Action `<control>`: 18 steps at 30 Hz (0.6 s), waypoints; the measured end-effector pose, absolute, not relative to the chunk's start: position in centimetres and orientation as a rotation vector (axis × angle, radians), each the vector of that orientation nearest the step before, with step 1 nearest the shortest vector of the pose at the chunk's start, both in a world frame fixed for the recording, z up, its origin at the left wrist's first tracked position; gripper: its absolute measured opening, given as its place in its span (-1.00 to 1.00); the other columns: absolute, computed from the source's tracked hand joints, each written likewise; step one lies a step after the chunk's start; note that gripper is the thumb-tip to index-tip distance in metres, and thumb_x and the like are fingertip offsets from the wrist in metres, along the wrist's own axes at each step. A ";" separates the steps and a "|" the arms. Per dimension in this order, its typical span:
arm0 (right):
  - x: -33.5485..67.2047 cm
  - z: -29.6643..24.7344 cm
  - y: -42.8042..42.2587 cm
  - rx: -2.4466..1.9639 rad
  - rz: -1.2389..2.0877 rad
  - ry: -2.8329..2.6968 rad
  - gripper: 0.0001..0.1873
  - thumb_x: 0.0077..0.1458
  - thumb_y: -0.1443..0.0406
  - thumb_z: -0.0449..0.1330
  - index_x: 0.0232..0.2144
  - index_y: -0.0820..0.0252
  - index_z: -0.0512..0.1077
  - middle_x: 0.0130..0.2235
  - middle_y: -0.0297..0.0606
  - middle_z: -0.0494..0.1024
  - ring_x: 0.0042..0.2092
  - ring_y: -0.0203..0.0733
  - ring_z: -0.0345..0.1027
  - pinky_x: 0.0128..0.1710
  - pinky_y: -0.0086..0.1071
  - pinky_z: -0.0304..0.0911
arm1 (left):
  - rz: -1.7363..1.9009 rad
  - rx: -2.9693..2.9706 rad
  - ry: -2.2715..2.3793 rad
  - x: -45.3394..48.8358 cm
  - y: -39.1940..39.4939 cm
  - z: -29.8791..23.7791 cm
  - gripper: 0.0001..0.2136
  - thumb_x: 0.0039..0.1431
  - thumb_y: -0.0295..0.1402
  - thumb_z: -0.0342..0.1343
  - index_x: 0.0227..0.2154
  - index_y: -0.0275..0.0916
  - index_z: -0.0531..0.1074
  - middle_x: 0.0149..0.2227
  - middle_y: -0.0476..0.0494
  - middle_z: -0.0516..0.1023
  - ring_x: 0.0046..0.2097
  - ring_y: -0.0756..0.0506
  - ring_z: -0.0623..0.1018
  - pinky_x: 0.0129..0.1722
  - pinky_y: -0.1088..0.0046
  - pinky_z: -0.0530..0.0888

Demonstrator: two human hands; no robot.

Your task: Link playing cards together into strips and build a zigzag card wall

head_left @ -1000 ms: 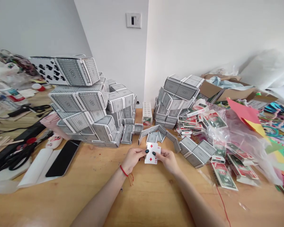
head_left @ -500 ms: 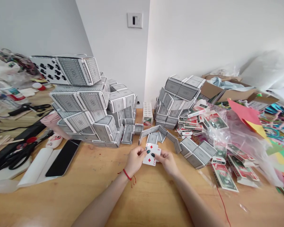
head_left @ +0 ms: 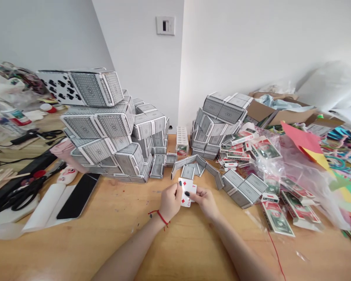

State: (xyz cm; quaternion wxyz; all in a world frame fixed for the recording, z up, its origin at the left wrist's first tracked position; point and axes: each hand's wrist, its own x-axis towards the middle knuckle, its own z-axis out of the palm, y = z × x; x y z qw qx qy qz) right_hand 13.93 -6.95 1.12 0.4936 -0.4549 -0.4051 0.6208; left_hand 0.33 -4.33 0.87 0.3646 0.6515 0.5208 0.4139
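My left hand (head_left: 170,201), with a red cord round the wrist, is closed on the left edge of the playing cards (head_left: 187,190). On top is a two of diamonds; an ace shows behind it at the right. My right hand (head_left: 204,201) pinches the cards from the right, thumb on the front one. Just beyond the hands stands a bent chain of joined grey-backed cards (head_left: 212,171), with a small folded card piece (head_left: 188,171) inside its curve. Right of that lies a folded-card block (head_left: 244,189).
Tall stacks of card blocks stand at left (head_left: 114,125) and right (head_left: 219,117). A phone (head_left: 78,196), scissors (head_left: 27,191) and a paper roll (head_left: 45,203) lie left. Card boxes (head_left: 277,218), plastic wrap and a cardboard box (head_left: 289,115) crowd the right.
My left hand has turned and slid slightly right, its fingers now wrapped further over the cards' left edge. The cards have tilted a little, and more of the ace shows.
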 end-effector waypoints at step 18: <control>14.5 1.0 -6.8 -1.102 1.511 -1.015 -0.61 -0.29 0.08 0.31 -0.45 0.27 0.51 -0.47 -0.23 0.56 -0.46 -0.18 0.40 -0.40 -0.34 0.28 | 1.075 1.625 1.135 -0.2 -3.8 0.7 -0.68 0.15 -0.20 -0.20 -0.66 -0.23 0.13 -0.63 0.02 0.21 -0.53 0.04 0.22 -0.50 0.53 0.18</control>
